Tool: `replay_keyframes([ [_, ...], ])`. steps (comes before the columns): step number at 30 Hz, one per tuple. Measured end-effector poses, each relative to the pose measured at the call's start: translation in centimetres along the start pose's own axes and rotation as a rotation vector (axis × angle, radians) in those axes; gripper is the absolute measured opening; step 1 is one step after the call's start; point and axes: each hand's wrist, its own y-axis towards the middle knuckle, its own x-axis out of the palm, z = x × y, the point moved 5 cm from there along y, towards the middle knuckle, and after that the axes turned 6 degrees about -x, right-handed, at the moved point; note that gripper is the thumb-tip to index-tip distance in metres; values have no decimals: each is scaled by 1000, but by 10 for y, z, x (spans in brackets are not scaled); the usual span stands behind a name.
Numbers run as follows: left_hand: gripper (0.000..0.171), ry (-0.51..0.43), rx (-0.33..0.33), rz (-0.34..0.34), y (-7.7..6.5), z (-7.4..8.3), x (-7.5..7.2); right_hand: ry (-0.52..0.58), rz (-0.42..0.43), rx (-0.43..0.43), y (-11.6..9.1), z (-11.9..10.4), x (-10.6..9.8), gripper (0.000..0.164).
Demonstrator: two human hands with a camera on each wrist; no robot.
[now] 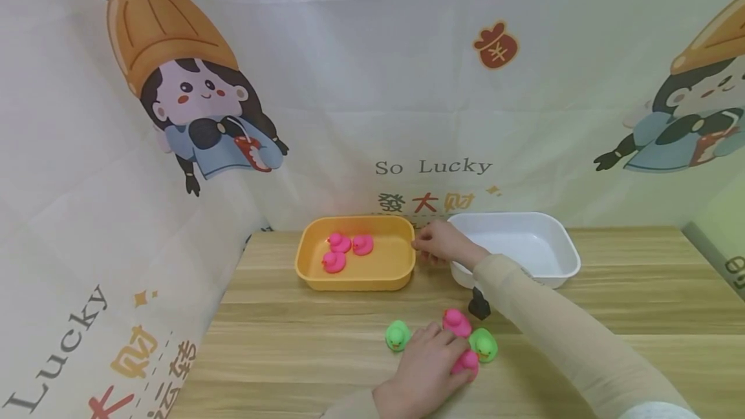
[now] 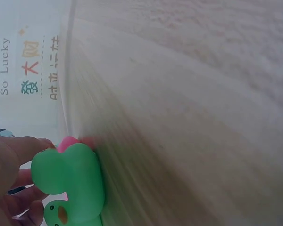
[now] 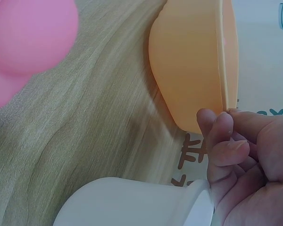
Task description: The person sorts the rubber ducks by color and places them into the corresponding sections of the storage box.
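Fingertips (image 3: 223,125) of the right hand (image 1: 440,242) appear to pinch the right rim of the orange tray (image 1: 357,282). Nearer the person than that tray, the left hand (image 1: 427,364) arches over a pink duck (image 1: 469,363), its grip unclear. Three tray ducks (image 1: 334,262) lie inside. A one-sided tug might tip the orange tray, sliding those ducks, or knock the white tray (image 1: 520,254) to its right.

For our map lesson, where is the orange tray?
In the head view, the orange tray stands on the table, left of the white tray, the right hand pinching its right rim.
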Motion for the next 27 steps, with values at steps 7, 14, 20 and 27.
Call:
replay_keyframes([
  [7,23,46,-7,2,2,2,2,1,3,8,0,1,1,26],
  [14,21,45,13,-7,3,6,0,1,-3,10,1,3,1,26],
  [20,22,-29,24,-54,3,6,-4,-5,-4,13,1,3,1,26],
  [27,20,-94,60,-30,1,6,-19,1,-1,10,1,1,1,26],
])
